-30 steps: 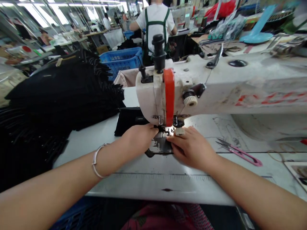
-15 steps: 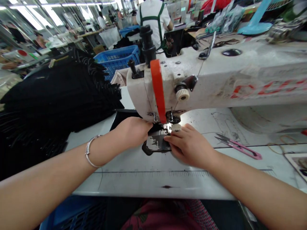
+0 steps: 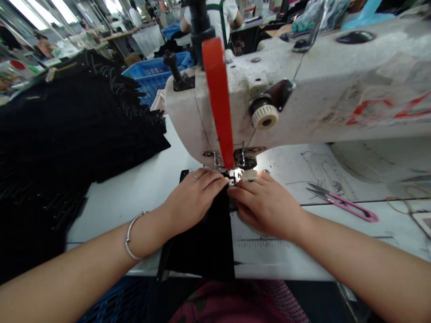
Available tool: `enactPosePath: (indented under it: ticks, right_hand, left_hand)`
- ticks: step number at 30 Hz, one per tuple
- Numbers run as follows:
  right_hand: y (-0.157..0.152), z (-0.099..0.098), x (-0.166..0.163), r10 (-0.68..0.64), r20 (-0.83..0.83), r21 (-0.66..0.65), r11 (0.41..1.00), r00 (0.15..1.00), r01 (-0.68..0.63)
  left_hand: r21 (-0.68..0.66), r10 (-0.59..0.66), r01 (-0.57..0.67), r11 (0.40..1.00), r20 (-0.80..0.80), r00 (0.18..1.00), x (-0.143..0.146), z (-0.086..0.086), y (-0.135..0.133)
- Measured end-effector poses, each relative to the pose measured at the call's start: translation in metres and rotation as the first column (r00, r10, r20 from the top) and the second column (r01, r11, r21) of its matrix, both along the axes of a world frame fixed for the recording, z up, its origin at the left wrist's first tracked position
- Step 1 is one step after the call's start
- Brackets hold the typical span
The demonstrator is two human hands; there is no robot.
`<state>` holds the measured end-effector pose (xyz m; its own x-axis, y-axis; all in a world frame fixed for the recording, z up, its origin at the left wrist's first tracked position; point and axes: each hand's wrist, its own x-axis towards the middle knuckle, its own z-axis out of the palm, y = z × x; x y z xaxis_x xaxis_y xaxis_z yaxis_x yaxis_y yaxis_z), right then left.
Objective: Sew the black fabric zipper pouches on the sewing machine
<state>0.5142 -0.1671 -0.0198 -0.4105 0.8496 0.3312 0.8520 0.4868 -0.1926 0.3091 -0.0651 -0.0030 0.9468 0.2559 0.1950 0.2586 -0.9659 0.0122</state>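
Observation:
A strip of black fabric lies flat under the sewing machine's needle area and reaches down past the table's front edge. My left hand, with a ring and a bracelet, presses on the fabric left of the presser foot, its fingers closed together. Close by on the other side, my right hand has its fingers curled beside the white roller, the index fingertip at the fabric's right edge. Whatever is under the right fingers is hidden. A lamp lights the needle area.
Pink-handled thread snips lie right of my right hand. A tall stack of black fabric pieces fills the left. Behind the machine are a blue crate and a person in a white shirt. A printed ruler runs along the table's front.
The black fabric has come from behind the left hand to lie across the table front. My left hand has moved right, nearer the presser foot, and flattened. The view has moved closer.

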Motion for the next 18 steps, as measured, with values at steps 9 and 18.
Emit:
enactPosePath:
  ticks: [9,18]
  right_hand:
    - [0.000,0.001,-0.005,0.012,0.079,-0.070,0.998,0.997,-0.007]
    - [-0.002,-0.001,-0.006,0.013,0.068,-0.056,0.998,0.998,-0.010]
  left_hand:
    - [-0.001,-0.192,0.192,0.981,-0.020,0.981,-0.008,-0.006,0.024]
    - [0.019,-0.203,0.202,0.979,0.042,0.978,-0.008,-0.007,0.027]
